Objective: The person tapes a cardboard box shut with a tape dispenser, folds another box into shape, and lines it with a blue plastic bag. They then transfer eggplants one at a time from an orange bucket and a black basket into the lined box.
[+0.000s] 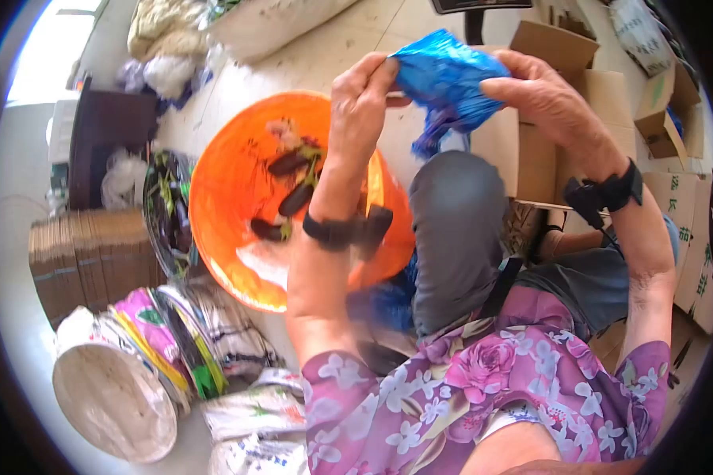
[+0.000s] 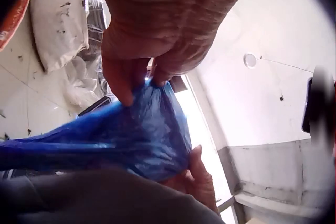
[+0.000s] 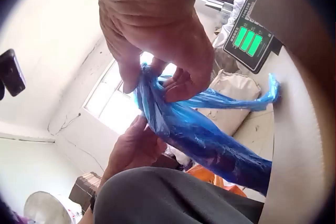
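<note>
A blue plastic bag (image 1: 451, 83) is held up between both hands above the grey-trousered knee; dark purple shapes show through its lower part in the right wrist view. The left hand (image 1: 358, 107) pinches one upper corner of the bag (image 2: 152, 134). On the other side, the right hand (image 1: 539, 91) pinches the bag's gathered edge, its thumb against the plastic. In the right wrist view a loose blue strip trails from the bag (image 3: 194, 134), and the right hand (image 3: 163, 40) is above it.
An orange tub (image 1: 214, 182) with several eggplants (image 1: 297, 198) stands left of the knee. Open cardboard boxes (image 1: 610, 103) are at the right. A scale display (image 3: 249, 43) glows green. Flattened cardboard (image 1: 79, 253), a white bucket (image 1: 115, 404) and sacks (image 1: 253, 412) lie at the left.
</note>
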Available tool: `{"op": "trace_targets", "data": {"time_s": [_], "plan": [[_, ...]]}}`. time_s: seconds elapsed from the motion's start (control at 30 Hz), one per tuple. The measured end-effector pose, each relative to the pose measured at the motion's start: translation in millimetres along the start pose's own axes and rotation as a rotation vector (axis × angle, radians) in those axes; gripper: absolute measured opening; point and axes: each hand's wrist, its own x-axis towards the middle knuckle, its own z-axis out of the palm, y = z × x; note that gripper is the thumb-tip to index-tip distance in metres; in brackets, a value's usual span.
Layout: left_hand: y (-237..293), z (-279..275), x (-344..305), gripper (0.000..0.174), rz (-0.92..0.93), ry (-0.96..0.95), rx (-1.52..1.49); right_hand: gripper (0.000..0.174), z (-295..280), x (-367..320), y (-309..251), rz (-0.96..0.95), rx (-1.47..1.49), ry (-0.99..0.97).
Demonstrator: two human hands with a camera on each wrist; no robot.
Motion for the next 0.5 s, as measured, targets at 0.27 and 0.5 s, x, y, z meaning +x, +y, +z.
{"op": "trace_targets", "data": {"time_s": [0.27,0.5], "plan": [[-37,-7,-24,0.023,-0.018,0.267,-0.338,0.028,3,11,14,0.112,0.195,0.009],[-91,-62,-27,0.016,-0.087,0.646,-0.695,0.021,-31,16,39,0.191,-0.187,-0.069]]}}
